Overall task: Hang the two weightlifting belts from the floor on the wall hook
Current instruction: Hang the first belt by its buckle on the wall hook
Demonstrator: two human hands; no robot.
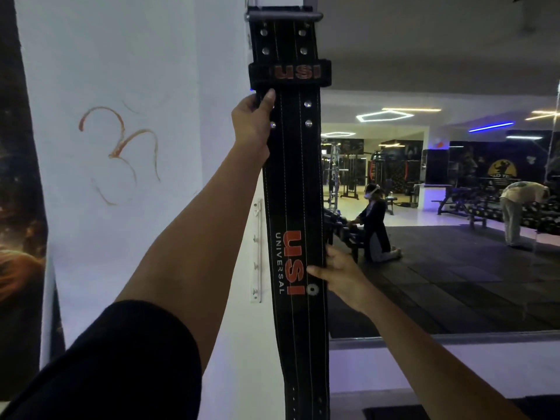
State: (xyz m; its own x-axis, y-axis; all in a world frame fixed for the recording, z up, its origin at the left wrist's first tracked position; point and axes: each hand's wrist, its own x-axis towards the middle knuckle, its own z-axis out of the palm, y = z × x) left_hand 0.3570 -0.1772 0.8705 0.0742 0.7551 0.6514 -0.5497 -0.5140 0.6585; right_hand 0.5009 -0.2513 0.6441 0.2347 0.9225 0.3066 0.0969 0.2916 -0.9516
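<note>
Both hands, left hand (pixel 253 116) and right hand (pixel 336 272), pinch the belt (pixel 292 183); if its buckle (pixel 283 17) misses the hook, it'll drop.

Only 1 weightlifting belt (pixel 295 207) shows up here, a long black one with white stitching lines running down its length. It hangs vertically, flat side facing the camera, along the edge of the white wall, reaching from the top of the view to the bottom. The metal buckle (pixel 283 16) sits at the very top, with silver rivets just under it and a black loop marked USI in red below those. Midway down there's a big red USI logo with UNIVERSAL in white beside it, reading sideways. Adjustment holes dot the lower end.
</note>
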